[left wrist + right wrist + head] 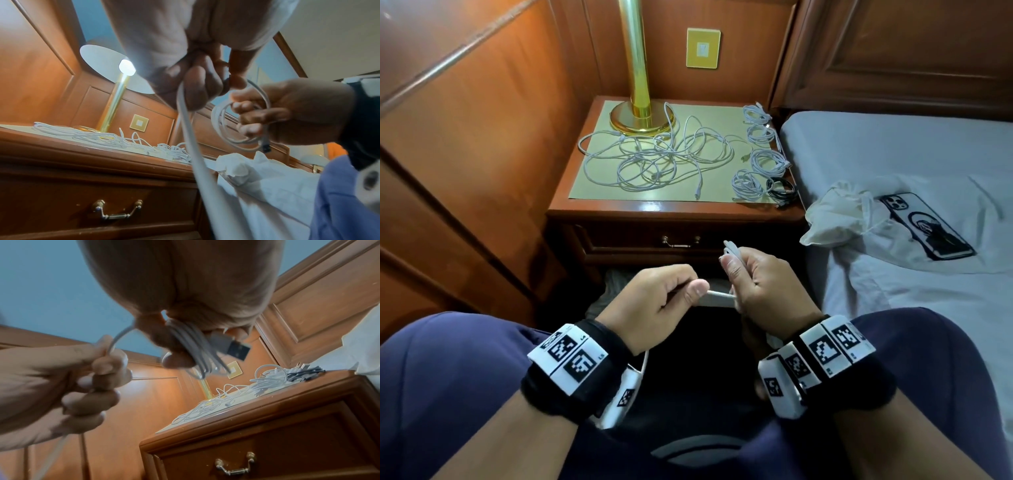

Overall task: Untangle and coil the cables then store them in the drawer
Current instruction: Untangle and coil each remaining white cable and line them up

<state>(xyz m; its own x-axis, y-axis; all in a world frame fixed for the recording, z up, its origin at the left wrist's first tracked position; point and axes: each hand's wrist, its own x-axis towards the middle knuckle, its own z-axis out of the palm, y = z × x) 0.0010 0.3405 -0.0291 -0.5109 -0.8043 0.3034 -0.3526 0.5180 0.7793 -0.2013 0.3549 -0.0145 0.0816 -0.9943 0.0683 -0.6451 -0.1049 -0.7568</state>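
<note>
Head view, lower centre: both hands work one white cable [719, 294] above the lap. Right hand [760, 284] has fingers curled round a small bundle of loops, the top of which sticks up past the thumb. Left hand [654, 301] pinches the free run of the same cable betw. thumb and forefinger; a short taut stretch spans the gap betw. the two hands.

Right wrist view, centre: loops [195, 352] wrapped over the right fingers, w/ a USB-A plug [236, 348] poking out beside them; left hand at left of frame, fingers closed on the cable.

Left wrist view, centre: the cable's tail [197, 154] drops from the left fist toward bottom of frame; right hand at right holds the coil w/ plug hanging below.

Nightstand [674, 209], upper centre of head view: tangled white cables [654, 154] spread over the mat's middle and left, one loop lying round the foot of the brass lamp [640, 116]. Along the mat's right edge, four coiled white cables [760, 147] in a row front to back, plus one coiled black cable [782, 188] just beside the nearest white one.

Drawer [681, 243] below the top, w/ brass handle, is closed.

Right of frame: bed [893, 144] w/ a phone [924, 226] face-down and a crumpled white cloth [839, 216] just beside it.
</note>
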